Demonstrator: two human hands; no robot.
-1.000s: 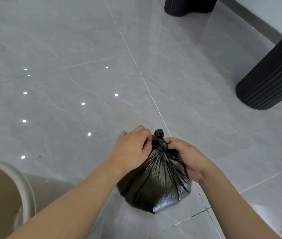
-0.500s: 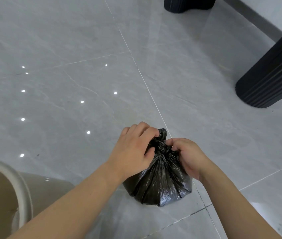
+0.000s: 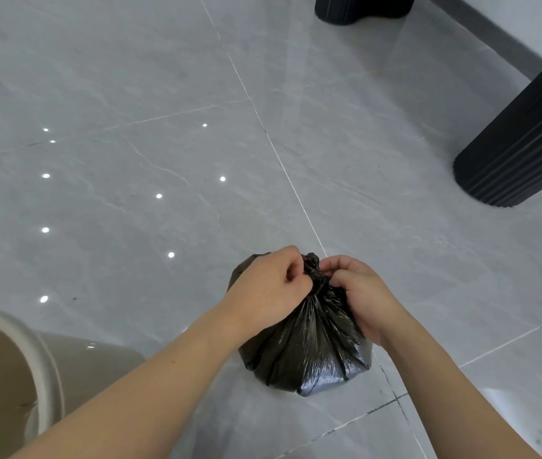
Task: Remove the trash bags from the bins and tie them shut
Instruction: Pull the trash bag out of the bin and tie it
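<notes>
A beige bin (image 3: pixel 42 362) stands at the lower left on the grey tiled floor (image 3: pixel 130 77). Right of it, the left hand (image 3: pixel 268 288) curls its fingers on the knotted neck of the black trash bag (image 3: pixel 309 349) — the bag sits on the floor between both forearms. The right hand (image 3: pixel 359 294) pinches the knot from the other side. Since half a second ago both hands have closed lower around the knot, hiding more of it.

Beige bin (image 3: pixel 41 366) left; black ribbed bases (image 3: pixel 524 154) right, perhaps furniture.
</notes>
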